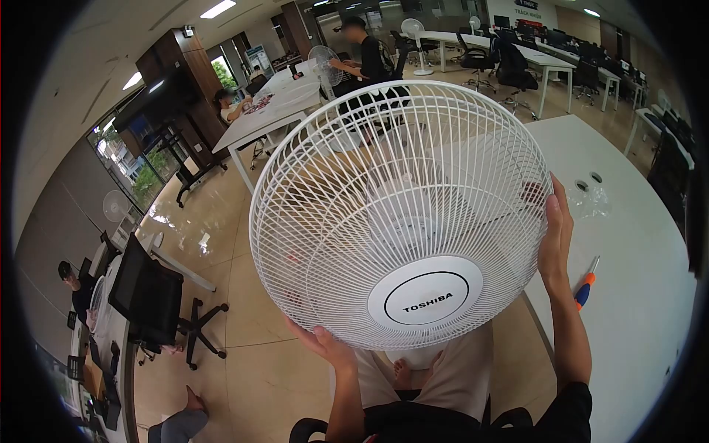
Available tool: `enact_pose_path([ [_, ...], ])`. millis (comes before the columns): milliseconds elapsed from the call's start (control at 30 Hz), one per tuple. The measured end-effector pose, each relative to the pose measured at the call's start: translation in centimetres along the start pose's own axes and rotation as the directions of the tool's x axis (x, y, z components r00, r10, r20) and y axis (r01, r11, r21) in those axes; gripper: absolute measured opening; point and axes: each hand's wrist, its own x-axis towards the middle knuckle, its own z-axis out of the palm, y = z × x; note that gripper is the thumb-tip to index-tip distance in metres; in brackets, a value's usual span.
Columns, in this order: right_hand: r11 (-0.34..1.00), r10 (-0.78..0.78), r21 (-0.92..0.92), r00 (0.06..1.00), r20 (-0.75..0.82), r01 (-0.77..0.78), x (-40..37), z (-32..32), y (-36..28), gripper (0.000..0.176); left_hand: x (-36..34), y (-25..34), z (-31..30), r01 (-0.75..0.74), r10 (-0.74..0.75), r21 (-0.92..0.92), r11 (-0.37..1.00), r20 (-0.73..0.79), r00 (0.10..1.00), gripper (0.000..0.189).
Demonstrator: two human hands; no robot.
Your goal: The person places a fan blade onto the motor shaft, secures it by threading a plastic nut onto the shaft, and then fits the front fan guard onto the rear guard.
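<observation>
A round white fan grille (332,221) with a TOSHIBA badge (426,299) at its centre fills the middle of the view, tilted up toward me. My left hand (323,344) grips its lower left rim, partly hidden by the wires. On the opposite side, my right hand (555,232) holds the right rim, fingers along the outer edge. Through the wires shows the pale motor housing (410,207). A white base lies between my feet, below the grille. To the right, a screwdriver (586,289) with an orange and blue handle rests on the white table (635,295).
Clear plastic wrapping (594,199) lies on the table near two round cable holes. At the back, a person in black (373,59) sits by another fan (323,63). Office chairs (148,292) stand at left, where another person (81,295) sits.
</observation>
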Motion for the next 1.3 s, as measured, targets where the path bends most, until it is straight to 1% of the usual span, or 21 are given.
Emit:
enact_pose_path([
  [100,1.0,0.012,0.002,1.0,0.029,-0.012,-0.1,-0.3,0.1,0.059,-0.2,-0.6,0.0,-0.007,0.008,0.015,1.0,-0.038,0.999,0.093],
  [300,1.0,-0.005,-0.007,0.999,0.038,0.006,-0.2,-0.4,-0.1,0.058,-0.2,-0.6,0.0,0.007,-0.006,0.031,1.0,-0.029,1.0,0.091],
  [400,1.0,-0.019,-0.016,0.999,0.031,0.019,-0.3,-0.4,-0.1,0.058,-0.3,-1.4,-0.2,0.021,-0.021,0.003,1.0,-0.051,0.998,0.091],
  [500,1.0,-0.019,-0.021,0.999,0.028,0.019,-0.3,-0.3,-0.1,0.058,-0.3,-1.8,-0.9,0.013,-0.013,0.01,1.0,-0.01,1.0,0.077],
  [600,0.999,-0.021,-0.035,0.999,0.038,0.022,-0.3,-0.5,-0.4,0.057,-0.2,-1.7,-0.9,0.0,0.0,0.013,1.0,-0.003,1.0,0.08],
  [700,0.998,-0.023,-0.052,0.998,0.06,0.027,-0.2,-1.0,-0.5,0.056,-0.3,-2.0,-1.2,0.022,-0.022,-0.025,0.999,0.0,1.0,0.082],
  [967,0.99,-0.101,-0.096,0.994,0.032,0.104,-0.4,-0.8,-1.3,0.056,-0.3,-1.9,-0.8,0.036,-0.036,0.022,0.999,-0.019,0.999,0.086],
  [1100,0.99,-0.101,-0.093,0.994,0.045,0.105,-0.5,-0.8,-1.7,0.057,-0.3,-1.8,-0.3,0.047,-0.047,-0.015,0.999,-0.031,0.998,0.086],
  [1300,0.993,-0.085,-0.075,0.995,0.058,0.089,-0.6,-0.7,-1.7,0.057,-0.2,-1.3,-0.1,0.036,-0.036,0.02,0.999,-0.036,0.999,0.086],
])
